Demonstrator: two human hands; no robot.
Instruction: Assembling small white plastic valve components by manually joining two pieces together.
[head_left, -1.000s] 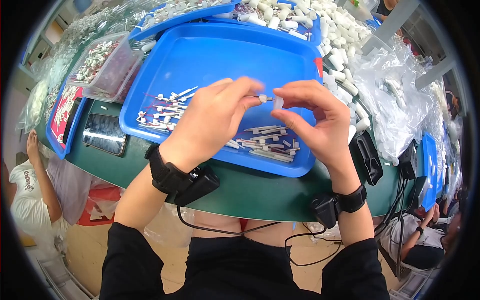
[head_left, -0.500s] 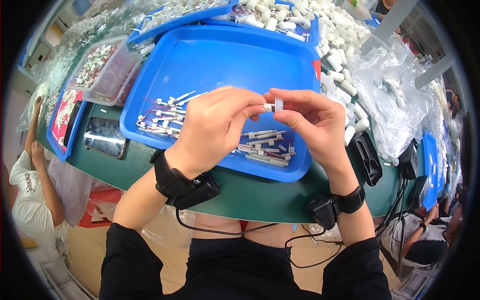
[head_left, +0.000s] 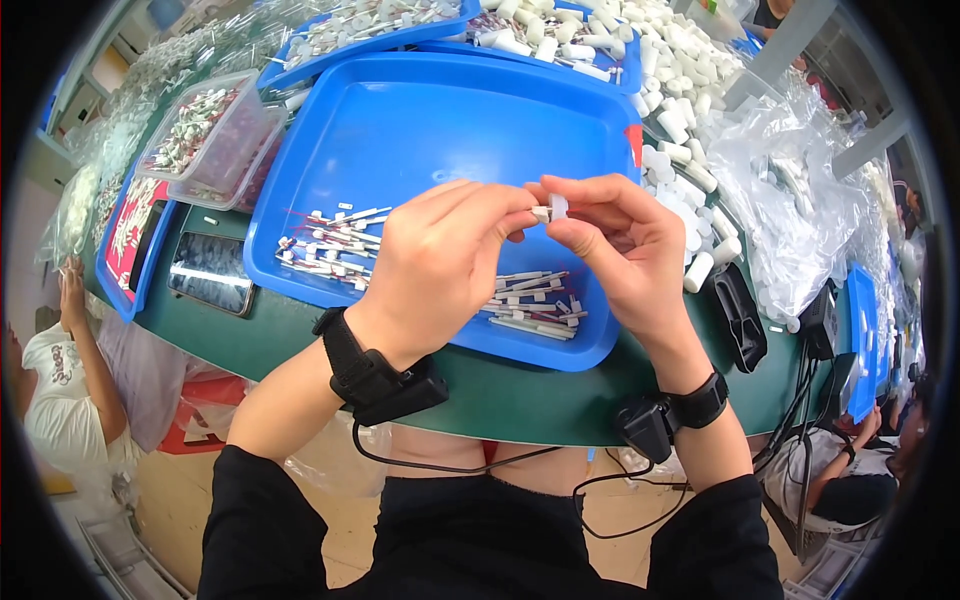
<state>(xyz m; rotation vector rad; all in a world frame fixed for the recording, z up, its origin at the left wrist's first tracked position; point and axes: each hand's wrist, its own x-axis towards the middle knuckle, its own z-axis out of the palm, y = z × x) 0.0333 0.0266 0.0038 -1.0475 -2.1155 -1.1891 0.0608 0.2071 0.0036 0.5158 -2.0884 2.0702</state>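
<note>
Above the near half of a blue tray [head_left: 440, 120], my two hands meet fingertip to fingertip. My left hand [head_left: 435, 265] pinches a small white stick-like part [head_left: 541, 214], most of it covered by the fingers. Between thumb and fingers, my right hand [head_left: 625, 240] grips a round white cap [head_left: 558, 207] by its edge. The part's end touches or nearly touches the cap; I cannot tell whether it is inside. Below the hands, thin white sticks with small tabs [head_left: 530, 305] lie in the tray, and more sticks with reddish ends [head_left: 335, 245] are to the left.
White cylinders [head_left: 672, 125] heap up at the back right beside a clear plastic bag [head_left: 790, 200]. Clear tubs [head_left: 205, 140] of small parts and a phone [head_left: 212, 272] are at left. A black holder [head_left: 738, 318] stands at right. Cables hang from my wristbands. Other people sit on both sides.
Both hands stay together over the tray. The cap and the small part have tilted slightly between my fingers, and my left hand has shifted a little to the right.
</note>
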